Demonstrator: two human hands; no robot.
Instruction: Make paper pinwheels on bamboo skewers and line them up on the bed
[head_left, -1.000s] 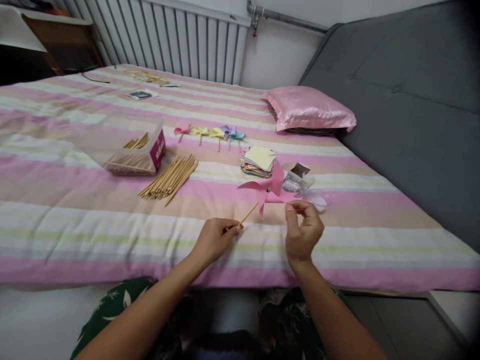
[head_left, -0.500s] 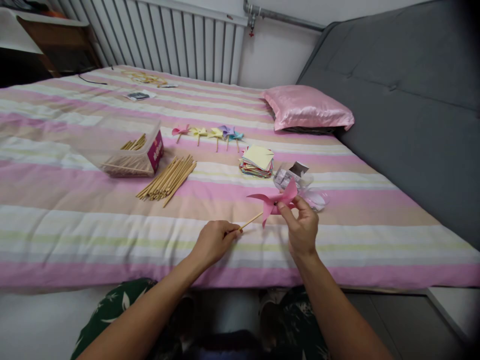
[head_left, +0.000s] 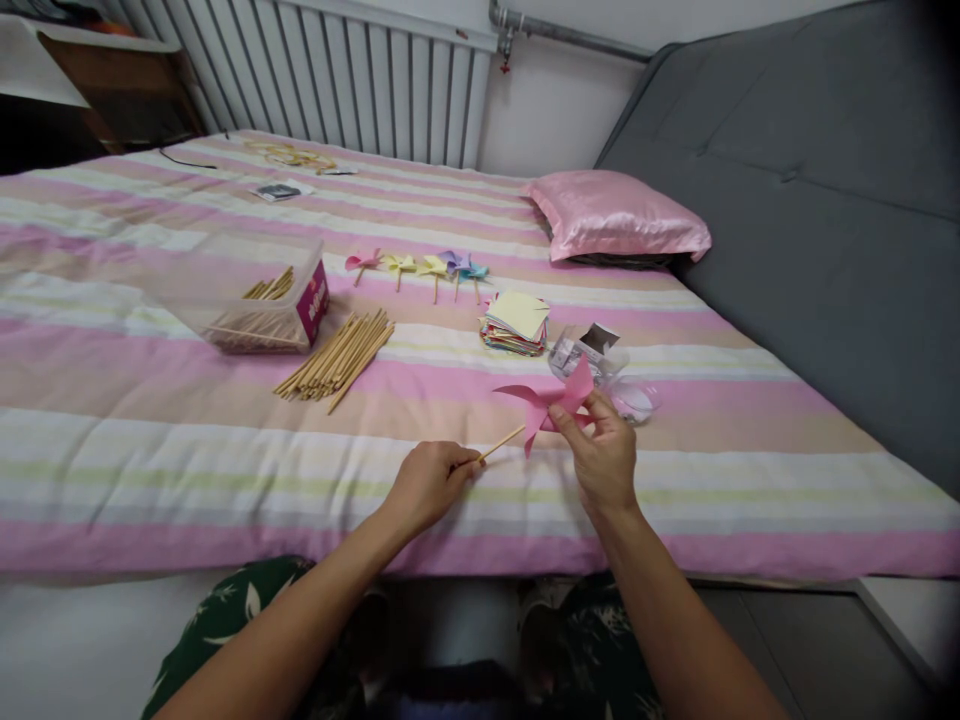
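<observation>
A pink paper pinwheel (head_left: 534,398) on a thin wooden stick (head_left: 502,442) is held between my hands over the near side of the bed. My left hand (head_left: 433,482) is closed around the lower end of the stick. At the pinwheel's centre, my right hand (head_left: 602,455) pinches the pink paper, thumb in front and fingers behind. The thumb covers the middle of the pinwheel. Just beyond the right hand lies a small clear plastic box (head_left: 581,352) with its round clear lid (head_left: 636,400).
Bundled wooden sticks (head_left: 337,358) lie left of a stack of square coloured papers (head_left: 514,322). A clear tub (head_left: 319,290) holds more sticks. Several finished pinwheels (head_left: 435,266) lie in a row farther back. A pink pillow (head_left: 619,212) rests against the grey headboard (head_left: 810,200).
My right thumb has shifted slightly left onto the pinwheel's centre, covering the dark spot that showed there. My left hand keeps its hold on the stick.
</observation>
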